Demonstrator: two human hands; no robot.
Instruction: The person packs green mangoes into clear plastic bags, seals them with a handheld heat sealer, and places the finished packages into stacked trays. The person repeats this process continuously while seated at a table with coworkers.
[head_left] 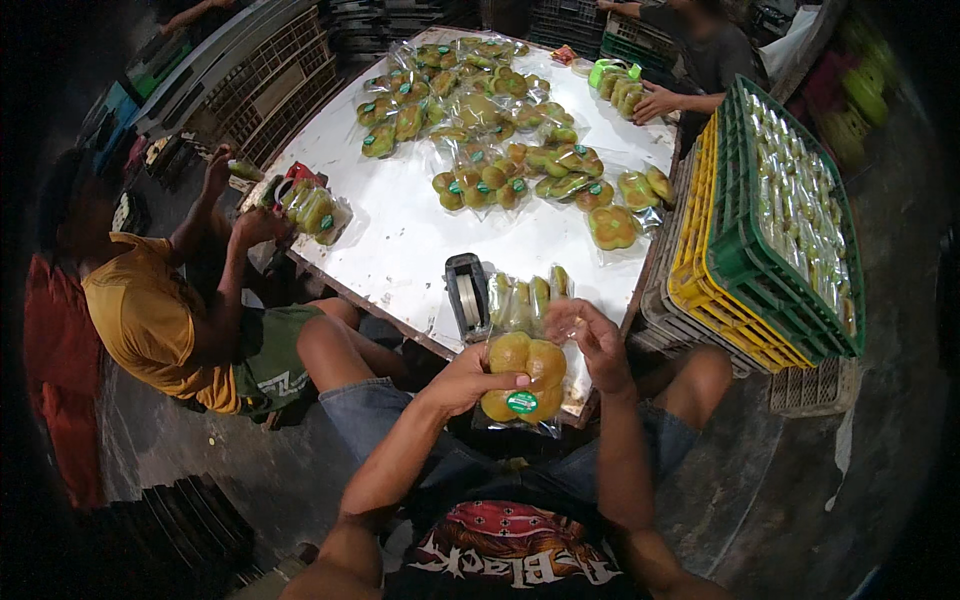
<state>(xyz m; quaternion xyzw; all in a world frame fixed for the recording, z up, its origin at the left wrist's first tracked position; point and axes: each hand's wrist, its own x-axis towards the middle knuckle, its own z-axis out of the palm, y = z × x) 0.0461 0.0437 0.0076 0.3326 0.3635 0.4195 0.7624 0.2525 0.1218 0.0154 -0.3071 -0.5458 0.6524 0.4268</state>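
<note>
Below the middle of the frame, the left hand (478,380) grasped a clear plastic bag of round, green-orange fruit (525,372). The right hand (596,345) was up beside it, blurry; I couldn't tell if it pinched anything.

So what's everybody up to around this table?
The person's left hand grips a clear bag of produce with a green sticker; the right hand is raised beside it. One worker at left handles a similar pack; a second worker across the white table touches another pack. More bagged produce lies there, with stacked crates at right.
</note>
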